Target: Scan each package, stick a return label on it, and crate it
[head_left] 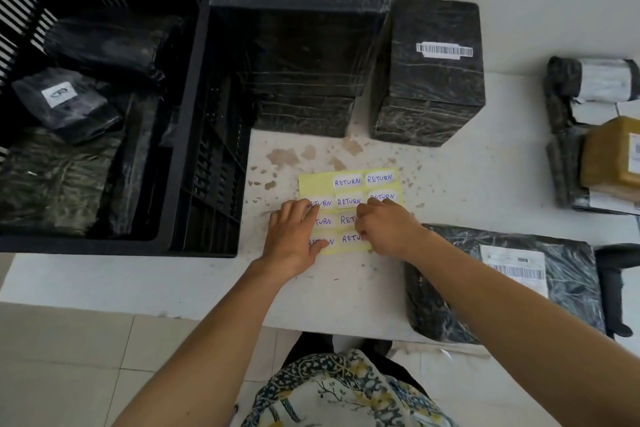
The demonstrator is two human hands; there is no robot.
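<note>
Here, both hands lay on the yellow label sheet [316, 184] — left hand [294, 236] pressing flat, right hand [386, 229] curled, pinching at a white sticker. Beside the right forearm lay a crinkled black-wrapped package [450, 274] on the table — the slatted black crate [204, 135] held other wrapped parcels.

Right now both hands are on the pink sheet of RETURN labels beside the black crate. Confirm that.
Wrong in one respect: the sheet of RETURN labels is yellow, not pink. The head view shows the left hand and right hand both on it, beside the black crate.
</note>
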